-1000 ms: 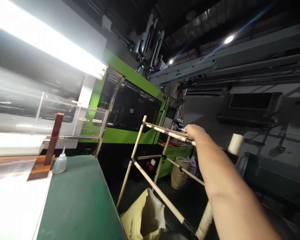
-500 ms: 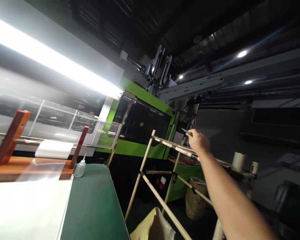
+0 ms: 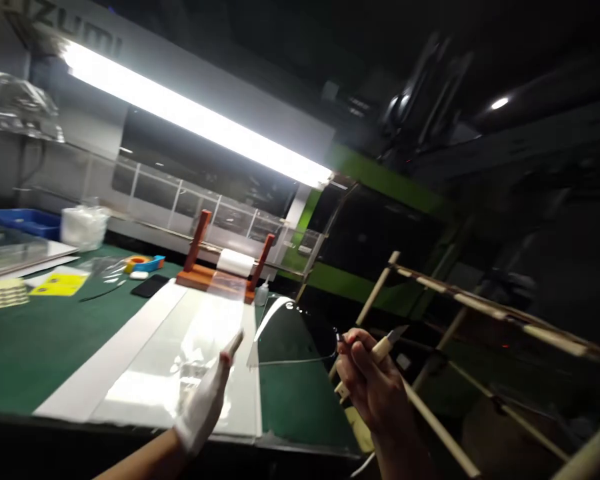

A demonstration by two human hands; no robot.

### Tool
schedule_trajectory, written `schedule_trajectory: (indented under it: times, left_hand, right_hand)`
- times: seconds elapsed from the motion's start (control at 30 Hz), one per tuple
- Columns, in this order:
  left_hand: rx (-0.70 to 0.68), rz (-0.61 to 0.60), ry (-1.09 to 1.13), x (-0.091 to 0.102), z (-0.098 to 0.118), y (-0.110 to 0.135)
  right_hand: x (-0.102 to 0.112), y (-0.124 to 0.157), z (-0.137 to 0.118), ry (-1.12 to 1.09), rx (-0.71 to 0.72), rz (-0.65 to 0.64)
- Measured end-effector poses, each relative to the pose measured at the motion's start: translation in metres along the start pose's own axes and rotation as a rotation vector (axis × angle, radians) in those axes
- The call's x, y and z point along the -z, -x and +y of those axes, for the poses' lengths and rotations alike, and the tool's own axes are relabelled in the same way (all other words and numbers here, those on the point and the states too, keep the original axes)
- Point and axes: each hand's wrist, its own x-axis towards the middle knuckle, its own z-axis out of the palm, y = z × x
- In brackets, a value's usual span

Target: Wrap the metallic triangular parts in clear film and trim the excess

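Observation:
My left hand (image 3: 203, 403), in a white glove, is raised with its fingers apart, just in front of a clear plastic film (image 3: 195, 353). I cannot tell if it touches the film. The film runs from a white roll (image 3: 235, 262) on a wooden stand with red uprights (image 3: 195, 277) and lies along a white board (image 3: 110, 353) on a green mat (image 3: 300, 393). Its loose edge curls up near my left hand. My right hand (image 3: 373, 380) is bare and grips a wooden-handled craft knife (image 3: 383, 350), its blade pointing up and right, above the mat's edge.
A bamboo rack (image 3: 480, 307) stands to the right of the mat. A small plastic bottle (image 3: 261, 292) stands by the stand. At the far end of the mat lie a yellow sheet (image 3: 60, 285), a black pad (image 3: 150, 285) and a blue crate (image 3: 20, 223).
My right hand has come down from the bamboo rack with the knife in it. My gloved left hand has come into view, and the view has swung left over the mat.

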Motion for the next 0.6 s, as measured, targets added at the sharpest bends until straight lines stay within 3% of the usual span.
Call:
schedule_trajectory:
  times: [0.1, 0.2, 0.37, 0.6]
  left_hand:
    - [-0.015, 0.079, -0.027, 0.016, 0.012, 0.011]
    - [-0.014, 0.088, 0.035, 0.031, 0.023, 0.026]
    - [0.059, 0.204, 0.184, 0.041, 0.034, 0.042]
    - [0.122, 0.293, 0.266, 0.055, 0.038, 0.041]
  right_hand:
    - [-0.034, 0.031, 0.044, -0.114, -0.211, -0.007]
    - [-0.051, 0.050, 0.078, -0.159, -0.316, 0.041]
    - [-0.061, 0.060, 0.104, -0.037, -0.260, 0.050]
    - [-0.058, 0.059, 0.119, 0.094, -0.214, -0.034]
